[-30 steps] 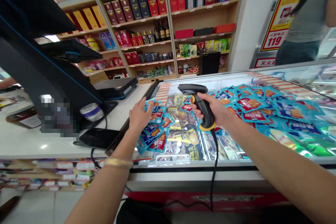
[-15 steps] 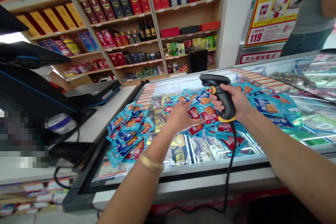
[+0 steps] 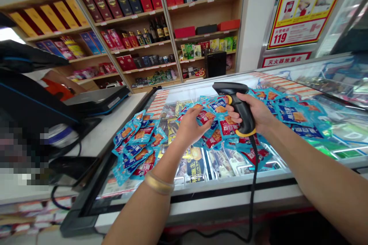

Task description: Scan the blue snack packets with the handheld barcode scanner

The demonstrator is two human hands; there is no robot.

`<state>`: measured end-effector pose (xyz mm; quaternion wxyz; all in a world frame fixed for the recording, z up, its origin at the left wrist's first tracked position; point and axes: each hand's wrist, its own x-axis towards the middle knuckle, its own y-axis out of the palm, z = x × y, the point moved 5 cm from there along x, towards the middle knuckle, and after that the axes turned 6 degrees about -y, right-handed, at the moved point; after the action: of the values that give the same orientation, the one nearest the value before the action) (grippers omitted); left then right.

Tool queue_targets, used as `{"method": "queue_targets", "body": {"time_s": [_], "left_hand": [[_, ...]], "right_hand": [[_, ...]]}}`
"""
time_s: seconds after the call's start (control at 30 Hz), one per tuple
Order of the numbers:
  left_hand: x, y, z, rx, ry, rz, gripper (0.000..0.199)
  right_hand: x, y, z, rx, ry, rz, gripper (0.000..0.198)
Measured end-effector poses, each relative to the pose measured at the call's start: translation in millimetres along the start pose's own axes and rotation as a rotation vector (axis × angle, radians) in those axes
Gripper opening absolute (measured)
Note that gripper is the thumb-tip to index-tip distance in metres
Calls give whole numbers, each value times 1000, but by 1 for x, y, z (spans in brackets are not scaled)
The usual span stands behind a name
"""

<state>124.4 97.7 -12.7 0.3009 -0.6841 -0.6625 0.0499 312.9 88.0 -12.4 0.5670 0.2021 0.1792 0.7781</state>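
And there's the black, yellow-trimmed corded scanner, aloft and tilted, over glossy blue snack packets strewn in overlapping heaps!

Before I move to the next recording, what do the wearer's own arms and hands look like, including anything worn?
The left hand is gloveless, with a broad, rounded, gold-coloured bangle around that arm, near the wrist. The right hand is gloveless too, with nothing visible worn at its wrist. No sleeves show on either side.
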Motion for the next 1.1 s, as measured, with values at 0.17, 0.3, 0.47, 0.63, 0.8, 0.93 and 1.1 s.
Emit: {"method": "queue_targets", "body": {"time_s": [0.17, 0.3, 0.47, 0.63, 0.8, 0.93, 1.1], "left_hand": [[8, -2, 22, -115, -206, -34, 27], [7, -4, 34, -466, -512, -73, 39], [3, 0, 29, -779, -645, -41, 37], [4, 3, 27, -801, -631, -1, 39], [3, 4, 27, -794, -632, -11, 45], [4, 3, 30, -801, -625, -12, 49], [3, 5, 31, -792, -613, -21, 53]], "right_hand": [[-2, 1, -1, -4, -4, -25, 20], [-3, 3, -5, 13, 5, -9, 19], [-4, 8, -11, 31, 67, 5, 19], [-5, 12, -13, 44, 95, 22, 18], [-5, 13, -15, 47, 110, 34, 19], [-4, 11, -16, 24, 124, 33, 19], [-4, 8, -16, 26, 123, 42, 20]]}}
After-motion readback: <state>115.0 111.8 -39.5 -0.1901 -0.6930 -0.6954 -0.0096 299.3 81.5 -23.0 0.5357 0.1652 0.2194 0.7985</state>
